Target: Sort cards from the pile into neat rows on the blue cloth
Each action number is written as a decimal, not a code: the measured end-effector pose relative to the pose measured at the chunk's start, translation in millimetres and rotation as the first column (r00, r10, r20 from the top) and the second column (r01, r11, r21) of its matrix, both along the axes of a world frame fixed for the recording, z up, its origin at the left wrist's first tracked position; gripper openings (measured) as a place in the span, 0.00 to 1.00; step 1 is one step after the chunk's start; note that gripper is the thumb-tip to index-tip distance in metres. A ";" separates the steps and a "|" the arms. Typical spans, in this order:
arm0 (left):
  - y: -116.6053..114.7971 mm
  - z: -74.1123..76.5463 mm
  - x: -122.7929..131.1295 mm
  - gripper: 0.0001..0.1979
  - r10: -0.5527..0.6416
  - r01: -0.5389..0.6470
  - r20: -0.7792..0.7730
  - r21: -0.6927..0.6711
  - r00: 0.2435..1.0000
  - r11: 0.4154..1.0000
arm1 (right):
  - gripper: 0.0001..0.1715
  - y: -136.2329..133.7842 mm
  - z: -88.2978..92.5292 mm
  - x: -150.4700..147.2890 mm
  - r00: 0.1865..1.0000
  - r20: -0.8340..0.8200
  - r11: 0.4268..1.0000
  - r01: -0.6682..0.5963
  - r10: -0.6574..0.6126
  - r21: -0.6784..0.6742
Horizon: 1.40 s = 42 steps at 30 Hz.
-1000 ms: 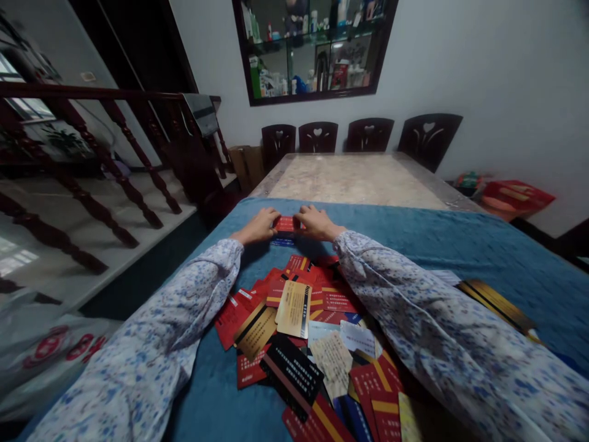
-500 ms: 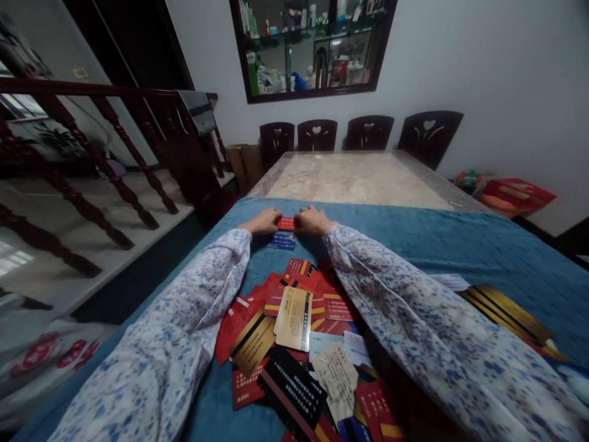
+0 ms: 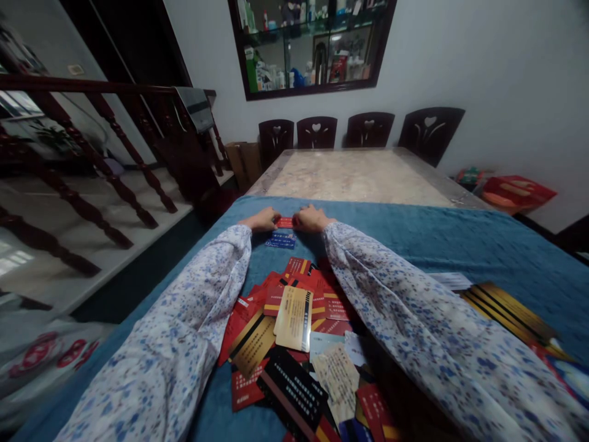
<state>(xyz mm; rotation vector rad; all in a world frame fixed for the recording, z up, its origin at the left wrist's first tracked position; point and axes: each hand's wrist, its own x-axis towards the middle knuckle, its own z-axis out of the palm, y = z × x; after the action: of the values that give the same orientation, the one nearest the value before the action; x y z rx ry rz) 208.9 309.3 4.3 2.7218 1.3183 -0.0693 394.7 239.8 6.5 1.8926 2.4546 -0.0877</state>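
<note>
My left hand (image 3: 265,220) and my right hand (image 3: 311,219) are at the far end of the blue cloth. Between them lies a red card (image 3: 285,222), its two short ends pinched by the curled fingers. Just nearer to me, a blue card (image 3: 280,240) rests flat on the cloth. A loose heap of cards spreads between my forearms: red ones with yellow stripes, a gold card (image 3: 294,316) on top, a black card (image 3: 293,393) and a crumpled cream paper-like piece (image 3: 337,376). Part of the heap is hidden under my right sleeve.
Blue cloth (image 3: 460,245) covers the near part of the marble-topped table (image 3: 350,175). Fanned gold cards (image 3: 510,310) lie beyond my right forearm, beside white cards (image 3: 448,280). Chairs line the far wall. A wooden railing (image 3: 87,212) and a plastic bag (image 3: 46,362) are at the left.
My hands stay at the red card, with only a slight shift. A little more of the blue card shows on its left side. The heap has not moved.
</note>
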 end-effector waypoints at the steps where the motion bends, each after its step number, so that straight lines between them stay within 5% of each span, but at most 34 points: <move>1: 0.1 -0.1 -0.5 0.14 -0.001 0.001 0.004 0.002 1.000 1.000 | 0.23 0.1 -0.1 0.0 1.000 0.001 1.000 -0.001 0.001 0.000; 15: -6.9 -9.4 -1.6 0.11 0.018 -0.024 0.085 0.066 0.996 0.998 | 0.24 -0.6 0.8 0.6 1.000 0.014 0.999 -0.008 0.008 0.032; 25: -19.5 -18.2 -14.6 0.18 0.003 -0.030 0.188 0.139 0.982 0.990 | 0.25 -10.1 0.5 4.2 0.998 0.024 0.991 -0.057 0.054 0.125; 42: -104.6 -10.8 -26.8 0.19 -0.101 0.063 0.270 0.143 0.958 0.988 | 0.20 -76.8 12.6 13.9 0.971 -0.035 0.949 -0.222 0.235 0.222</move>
<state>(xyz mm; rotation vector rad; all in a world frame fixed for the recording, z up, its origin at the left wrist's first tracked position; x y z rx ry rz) 182.1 204.7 -6.5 2.7642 1.1686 0.3923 408.6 163.1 19.1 1.6802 2.8085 0.1376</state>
